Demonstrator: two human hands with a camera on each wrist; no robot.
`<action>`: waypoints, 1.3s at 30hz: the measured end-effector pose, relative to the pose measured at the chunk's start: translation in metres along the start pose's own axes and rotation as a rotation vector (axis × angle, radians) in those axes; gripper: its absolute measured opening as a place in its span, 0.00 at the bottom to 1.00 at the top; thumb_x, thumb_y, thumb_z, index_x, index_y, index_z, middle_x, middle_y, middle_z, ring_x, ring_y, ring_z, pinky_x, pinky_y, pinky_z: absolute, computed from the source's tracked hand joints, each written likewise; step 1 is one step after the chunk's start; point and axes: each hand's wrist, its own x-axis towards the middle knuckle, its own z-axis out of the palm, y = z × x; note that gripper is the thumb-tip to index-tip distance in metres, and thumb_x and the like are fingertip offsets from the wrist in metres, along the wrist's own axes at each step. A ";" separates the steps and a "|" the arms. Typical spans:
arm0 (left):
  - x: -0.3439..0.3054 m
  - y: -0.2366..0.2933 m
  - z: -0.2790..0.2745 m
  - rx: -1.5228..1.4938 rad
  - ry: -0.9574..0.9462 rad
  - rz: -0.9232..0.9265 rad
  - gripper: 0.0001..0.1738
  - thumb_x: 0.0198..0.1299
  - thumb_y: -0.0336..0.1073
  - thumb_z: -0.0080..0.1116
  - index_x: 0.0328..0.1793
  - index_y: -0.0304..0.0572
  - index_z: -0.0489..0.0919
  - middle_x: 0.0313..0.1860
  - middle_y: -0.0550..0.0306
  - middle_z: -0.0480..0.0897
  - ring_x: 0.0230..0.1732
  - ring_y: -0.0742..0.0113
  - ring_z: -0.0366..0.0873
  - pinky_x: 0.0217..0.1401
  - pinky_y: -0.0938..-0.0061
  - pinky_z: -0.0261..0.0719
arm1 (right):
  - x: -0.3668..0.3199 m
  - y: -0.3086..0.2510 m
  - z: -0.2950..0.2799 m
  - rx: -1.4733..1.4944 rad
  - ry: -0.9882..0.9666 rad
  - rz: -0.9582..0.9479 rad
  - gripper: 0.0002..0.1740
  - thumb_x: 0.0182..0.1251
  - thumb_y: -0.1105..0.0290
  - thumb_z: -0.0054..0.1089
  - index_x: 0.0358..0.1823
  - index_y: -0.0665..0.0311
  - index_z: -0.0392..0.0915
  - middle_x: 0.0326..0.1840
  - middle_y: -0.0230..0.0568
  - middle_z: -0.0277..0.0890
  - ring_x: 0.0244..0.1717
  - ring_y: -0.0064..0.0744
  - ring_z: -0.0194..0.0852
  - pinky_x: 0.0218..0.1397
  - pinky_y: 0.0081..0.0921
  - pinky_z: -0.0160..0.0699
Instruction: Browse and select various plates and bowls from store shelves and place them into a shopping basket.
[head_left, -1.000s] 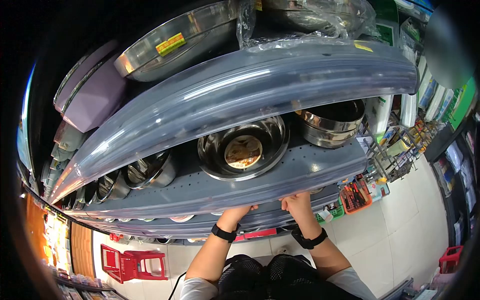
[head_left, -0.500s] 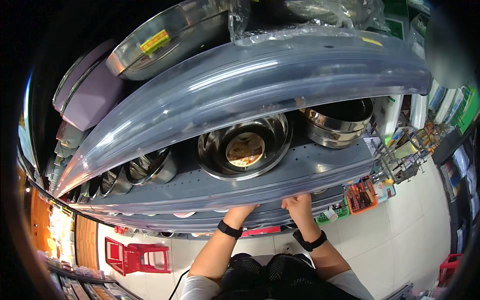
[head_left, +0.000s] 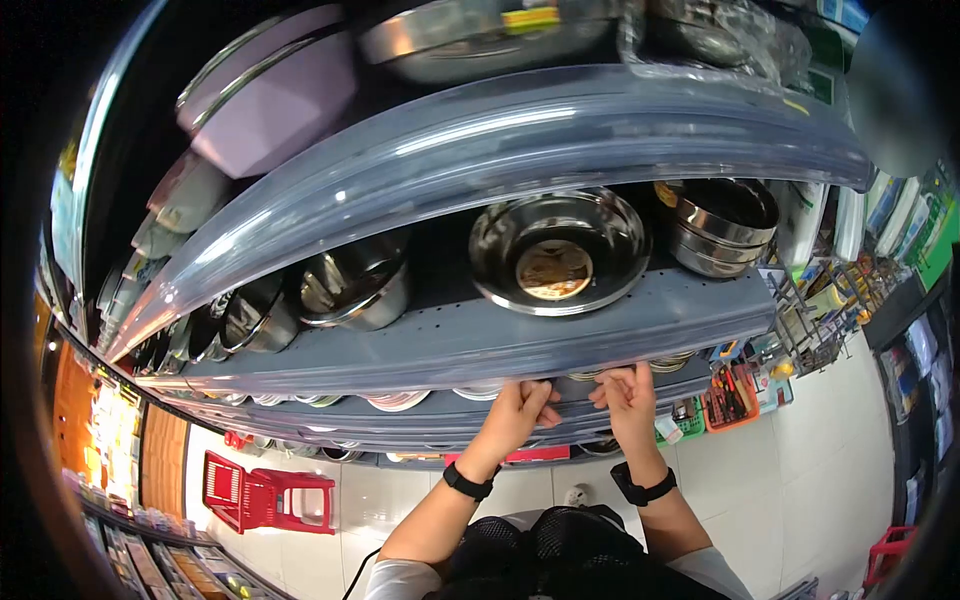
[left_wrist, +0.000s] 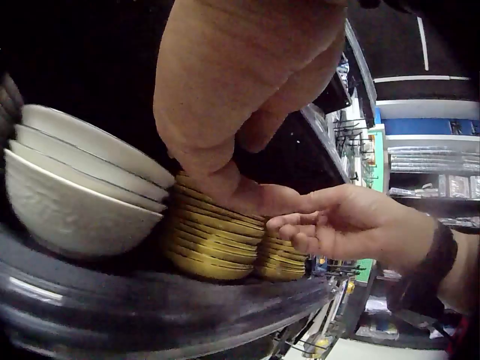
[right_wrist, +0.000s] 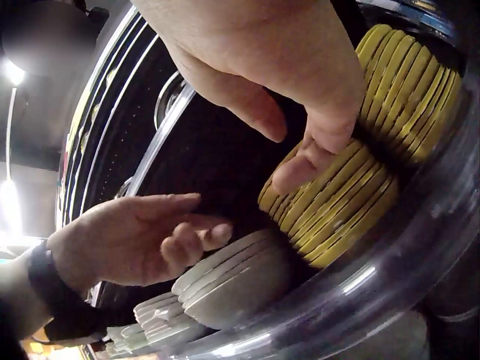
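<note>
My left hand [head_left: 520, 412] and right hand [head_left: 628, 400] are held near each other at the front of a lower shelf, palms partly turned inward, fingers loosely bent. Neither holds anything. In the right wrist view, the right hand's fingers [right_wrist: 330, 139] hang right at a stack of yellow dishes [right_wrist: 337, 206], with a second yellow stack [right_wrist: 409, 97] beside it. The left hand [right_wrist: 139, 240] is close above nested white bowls [right_wrist: 240, 281]. The left wrist view shows those white bowls [left_wrist: 82, 187] next to the yellow dishes [left_wrist: 210, 240], with the left fingers overlapping the dishes.
Above the hands runs a shelf edge [head_left: 480, 365] with a clear plastic strip. That shelf bears a steel basin [head_left: 560, 230] with a round label and stacked steel bowls [head_left: 720, 225]. A red plastic chair [head_left: 268, 490] stands on the tiled floor. Tool baskets [head_left: 730, 395] sit at right.
The head view has turned, so the shelves sit further right and higher. Both hands, earlier partly hidden at the shelf edge with fingers curled, now show more fully with looser fingers.
</note>
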 end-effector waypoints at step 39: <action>-0.610 -0.260 -0.480 -0.029 1.389 -0.687 0.19 0.65 0.34 0.57 0.60 0.33 0.75 0.42 0.50 0.84 0.40 0.63 0.84 0.43 0.73 0.80 | -0.299 0.168 0.669 -0.474 -1.725 0.218 0.12 0.66 0.71 0.56 0.48 0.68 0.78 0.27 0.42 0.79 0.27 0.32 0.78 0.33 0.29 0.75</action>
